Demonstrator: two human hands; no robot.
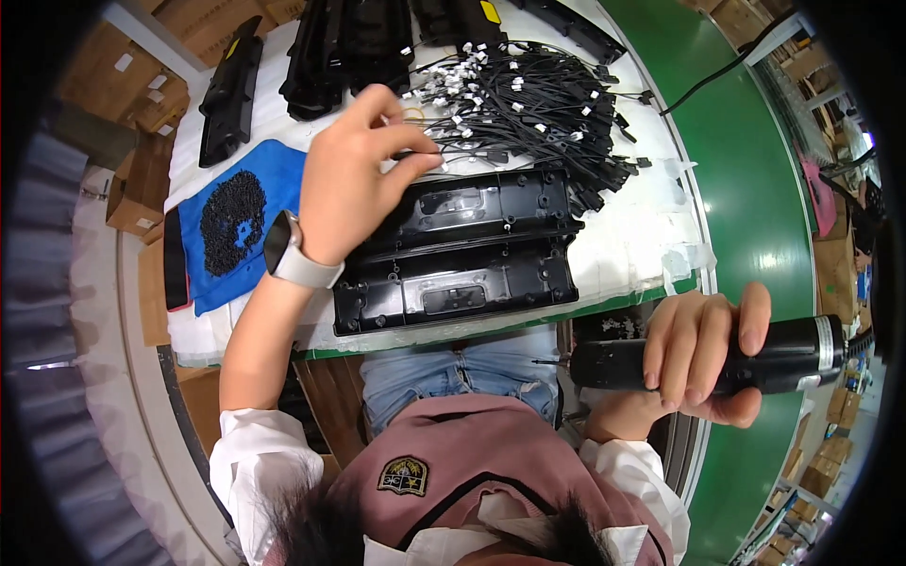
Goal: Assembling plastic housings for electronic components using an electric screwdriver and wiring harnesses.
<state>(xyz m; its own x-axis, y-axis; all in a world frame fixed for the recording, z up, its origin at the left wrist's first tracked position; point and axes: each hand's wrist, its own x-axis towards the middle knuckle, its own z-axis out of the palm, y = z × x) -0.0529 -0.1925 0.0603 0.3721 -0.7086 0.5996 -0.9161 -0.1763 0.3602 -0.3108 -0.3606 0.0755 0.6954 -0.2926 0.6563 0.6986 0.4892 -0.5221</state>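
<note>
My right hand (703,354) is wrapped round a black electric screwdriver (604,364), held sideways off the table's near right corner with its thin bit pointing left. Over the table, my left hand (354,170) has its thumb and forefinger closed at the white connector of a thin cable (443,166). Just below those fingertips, two long black plastic housings (453,300) lie side by side, their inner faces with screw posts turned up. A large tangled pile of black cables (538,104) with small white connectors lies beyond them.
Small black screws (231,212) are heaped on a blue cloth (285,160) at the left. More black housings (231,99) lie along the far side of the white table cover (642,255). A green surface (755,198) runs along the right. Cardboard boxes (142,184) stand at the left.
</note>
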